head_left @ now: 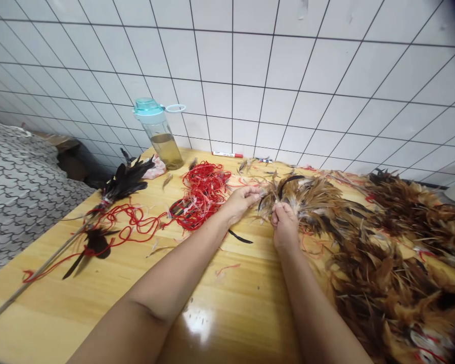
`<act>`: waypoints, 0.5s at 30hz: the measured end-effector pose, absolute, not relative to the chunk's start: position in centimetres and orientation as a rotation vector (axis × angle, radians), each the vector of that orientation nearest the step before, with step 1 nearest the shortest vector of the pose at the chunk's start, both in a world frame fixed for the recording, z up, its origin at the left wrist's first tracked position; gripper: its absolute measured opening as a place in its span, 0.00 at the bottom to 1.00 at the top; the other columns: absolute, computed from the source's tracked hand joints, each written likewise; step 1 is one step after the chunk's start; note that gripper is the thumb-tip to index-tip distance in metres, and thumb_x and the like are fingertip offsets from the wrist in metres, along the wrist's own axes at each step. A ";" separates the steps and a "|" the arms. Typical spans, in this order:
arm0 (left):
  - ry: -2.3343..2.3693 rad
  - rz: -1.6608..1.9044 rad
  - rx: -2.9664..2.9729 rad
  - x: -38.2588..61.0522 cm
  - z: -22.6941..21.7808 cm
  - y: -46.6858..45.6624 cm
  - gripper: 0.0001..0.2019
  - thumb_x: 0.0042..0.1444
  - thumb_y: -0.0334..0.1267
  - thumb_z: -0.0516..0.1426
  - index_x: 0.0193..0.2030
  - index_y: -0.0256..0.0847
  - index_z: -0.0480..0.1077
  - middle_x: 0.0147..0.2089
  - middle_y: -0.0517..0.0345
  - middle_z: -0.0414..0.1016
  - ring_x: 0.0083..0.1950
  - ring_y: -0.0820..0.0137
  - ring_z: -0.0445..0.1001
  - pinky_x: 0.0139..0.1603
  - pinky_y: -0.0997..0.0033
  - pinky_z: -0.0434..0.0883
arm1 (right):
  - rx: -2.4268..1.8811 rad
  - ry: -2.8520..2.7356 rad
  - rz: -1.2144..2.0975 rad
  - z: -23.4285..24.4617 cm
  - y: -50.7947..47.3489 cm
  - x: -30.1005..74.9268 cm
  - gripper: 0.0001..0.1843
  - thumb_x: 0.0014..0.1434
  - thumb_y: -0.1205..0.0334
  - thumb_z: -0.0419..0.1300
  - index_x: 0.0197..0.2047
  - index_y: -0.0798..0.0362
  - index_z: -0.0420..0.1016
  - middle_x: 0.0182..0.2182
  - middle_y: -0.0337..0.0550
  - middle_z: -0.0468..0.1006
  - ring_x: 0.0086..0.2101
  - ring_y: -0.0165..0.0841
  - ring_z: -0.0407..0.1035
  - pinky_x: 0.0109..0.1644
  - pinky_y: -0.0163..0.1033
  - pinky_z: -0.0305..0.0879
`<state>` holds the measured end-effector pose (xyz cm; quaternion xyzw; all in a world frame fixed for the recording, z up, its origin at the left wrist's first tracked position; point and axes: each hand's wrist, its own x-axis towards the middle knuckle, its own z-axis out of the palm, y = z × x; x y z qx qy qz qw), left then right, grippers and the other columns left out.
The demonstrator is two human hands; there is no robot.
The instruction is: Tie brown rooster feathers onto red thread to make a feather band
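A bunch of brown and black feathers [318, 202] lies at the middle right of the table. My right hand [285, 222] is closed at the near left edge of this bunch, thumb and fingers pinching a feather. Just to its left, my left hand [241, 203] has its fingers pressed together, their tips at the bunch's left end. What those tips hold is too small to make out. Below my left wrist lies a single narrow black feather [241, 236]. A tangle of red string [205, 194] sits left of my left hand.
Larger feather piles [394, 288] cover the right side. At the left, a stick [41, 275] carries black feathers [127, 177] at its end, with red string trailing. A bottle [161, 136] and a marker [226, 154] are near the tiled wall [212, 55].
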<state>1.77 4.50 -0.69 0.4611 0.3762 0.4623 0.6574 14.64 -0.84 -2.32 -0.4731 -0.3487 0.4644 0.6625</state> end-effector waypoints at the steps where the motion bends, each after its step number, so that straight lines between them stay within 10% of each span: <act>1: 0.840 1.035 1.073 1.9 -0.8 4.4 0.11 0.46 0.35 0.63 0.35 0.34 0.69 0.27 0.63 0.68 0.26 0.80 0.61 0.31 0.78 0.58 | -1.082 -0.796 1.039 -2.4 -0.9 14.6 0.18 0.51 0.46 0.63 0.24 0.51 0.66 0.14 0.29 0.56 0.17 0.23 0.45 0.21 0.33 0.40; 15: 0.695 1.102 0.946 2.7 -0.5 3.8 0.15 0.44 0.39 0.66 0.31 0.36 0.65 0.26 0.63 0.67 0.27 0.79 0.65 0.28 0.79 0.60 | -1.138 -0.895 0.971 -3.4 -0.8 14.6 0.16 0.54 0.47 0.61 0.27 0.51 0.68 0.20 0.31 0.63 0.20 0.24 0.49 0.24 0.33 0.46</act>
